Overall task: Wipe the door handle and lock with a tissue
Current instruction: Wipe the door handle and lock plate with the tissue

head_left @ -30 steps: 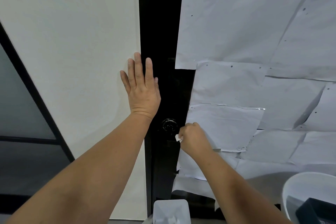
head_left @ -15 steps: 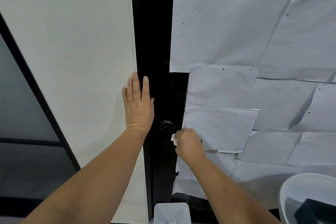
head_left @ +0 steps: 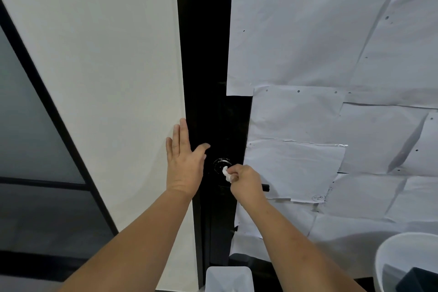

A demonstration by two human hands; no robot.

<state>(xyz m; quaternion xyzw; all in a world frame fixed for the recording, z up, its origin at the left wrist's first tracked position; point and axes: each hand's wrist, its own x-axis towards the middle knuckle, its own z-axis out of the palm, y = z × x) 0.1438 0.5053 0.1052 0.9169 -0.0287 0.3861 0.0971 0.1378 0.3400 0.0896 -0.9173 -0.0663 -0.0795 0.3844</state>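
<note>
Against lock [head_left: 222, 165], tissue [head_left: 227, 174] in right hand [head_left: 246, 184], seemingly touching.

Glossy black door frame [head_left: 201, 78], shiny metal lock [head_left: 221, 164], crumpled soft tissue [head_left: 227, 174], creased matt paper sheets [head_left: 296, 31]

place: indoor doorway, building type unclear | door [head_left: 208, 78]: black, glass covered with taped white paper sheets [head_left: 308, 42] | left: plain white wall [head_left: 106, 54], dark-framed frosted glass panel [head_left: 28, 125] | below: white bin [head_left: 228, 278], white tub [head_left: 403, 251]
</note>
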